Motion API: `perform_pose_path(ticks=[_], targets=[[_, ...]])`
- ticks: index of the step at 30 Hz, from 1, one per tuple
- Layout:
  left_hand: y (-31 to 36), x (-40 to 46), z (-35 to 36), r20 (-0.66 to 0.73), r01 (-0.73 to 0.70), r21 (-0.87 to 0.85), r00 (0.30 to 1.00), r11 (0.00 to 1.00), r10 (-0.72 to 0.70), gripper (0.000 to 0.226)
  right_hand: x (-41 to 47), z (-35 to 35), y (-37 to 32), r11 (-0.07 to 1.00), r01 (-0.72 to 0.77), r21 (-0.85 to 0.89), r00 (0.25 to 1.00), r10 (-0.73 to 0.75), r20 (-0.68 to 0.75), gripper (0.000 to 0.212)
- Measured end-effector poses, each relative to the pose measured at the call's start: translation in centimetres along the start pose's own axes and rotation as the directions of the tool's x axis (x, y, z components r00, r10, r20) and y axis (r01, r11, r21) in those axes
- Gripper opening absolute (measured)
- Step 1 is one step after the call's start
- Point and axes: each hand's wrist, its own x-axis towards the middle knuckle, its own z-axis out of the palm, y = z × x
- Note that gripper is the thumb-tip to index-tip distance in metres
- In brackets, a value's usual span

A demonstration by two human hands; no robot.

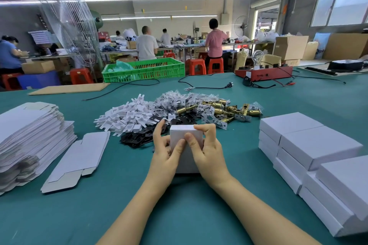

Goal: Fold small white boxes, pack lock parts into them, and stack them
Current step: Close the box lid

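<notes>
A small white box (184,135) stands upright on the green table (179,205) in front of me. My left hand (166,150) grips its left side, thumb on the near face. My right hand (207,149) grips the right side, fingers curled over the top edge and thumb pressed on the near face. Behind the box lie white plastic inserts (127,117), black plates (137,137), bagged parts (179,99) and brass latches (229,109). Flat box blanks (29,137) are piled at left, one blank (79,159) lies apart. Closed white boxes (310,145) are stacked at right.
A green crate (145,68), a cardboard sheet (69,88) and black cables (207,85) sit at the table's far side. A red device (264,72) with a bulb stands far right. A wire fan guard (65,16) rises at left. Several people work at benches beyond.
</notes>
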Motion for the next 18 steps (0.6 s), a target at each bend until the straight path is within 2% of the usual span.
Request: perform_pose_path(ticks=[1, 3, 4, 6, 7, 9, 11, 13, 14, 16, 18], targets=[[-0.1, 0.2, -0.1, 0.013, 0.066, -0.008, 0.998, 0.998, -0.065, 0.055, 0.1, 0.0, -0.1, 0.999, -0.038, 0.027, 0.999, 0.039, -0.036, 0.020], [-0.3, 0.5, -0.2, 0.066, 0.109, 0.081, 0.991, 0.991, -0.115, 0.030, 0.5, -0.4, -0.1, 0.969, -0.209, 0.129, 0.964, 0.226, -0.138, 0.020], [-0.4, 0.5, -0.1, 0.086, 0.107, 0.123, 0.989, 0.987, -0.118, 0.017, 0.9, -0.7, -0.1, 0.924, -0.319, 0.209, 0.919, 0.355, -0.170, 0.020], [-0.5, 0.5, 0.2, 0.087, 0.121, 0.128, 0.987, 0.984, -0.133, 0.010, 1.6, -1.5, -0.1, 0.806, -0.495, 0.325, 0.818, 0.558, -0.138, 0.019], [-0.6, 0.4, 0.4, 0.077, 0.141, 0.102, 0.986, 0.985, -0.149, 0.011, 2.0, -1.9, -0.1, 0.777, -0.554, 0.299, 0.792, 0.603, -0.097, 0.020], [-0.3, 0.4, 0.5, 0.049, 0.206, -0.008, 0.977, 0.978, -0.206, 0.010, 2.7, -2.3, 0.0, 0.786, -0.607, 0.116, 0.789, 0.613, -0.025, 0.029], [-0.1, 0.5, 0.3, -0.007, 0.270, -0.124, 0.962, 0.955, -0.273, 0.008, 3.3, -2.6, -0.2, 0.835, -0.527, -0.156, 0.843, 0.537, 0.023, 0.041], [-0.2, 0.8, 0.0, -0.072, 0.312, -0.180, 0.942, 0.933, -0.329, 0.011, 3.8, -3.1, -0.6, 0.853, -0.395, -0.340, 0.866, 0.470, 0.171, 0.056], [-0.3, 0.9, -0.2, -0.091, 0.328, -0.198, 0.932, 0.924, -0.351, 0.012, 3.8, -3.2, -0.8, 0.849, -0.343, -0.402, 0.837, 0.470, 0.279, 0.070], [-0.4, 1.1, -0.2, -0.104, 0.338, -0.220, 0.924, 0.915, -0.367, 0.012, 3.4, -3.5, -1.2, 0.826, -0.244, -0.507, 0.732, 0.500, 0.462, 0.105], [-0.6, 1.2, -0.2, -0.118, 0.326, -0.210, 0.928, 0.922, -0.355, 0.010, 3.0, -3.6, -1.3, 0.797, -0.161, -0.582, 0.674, 0.519, 0.525, 0.121]])
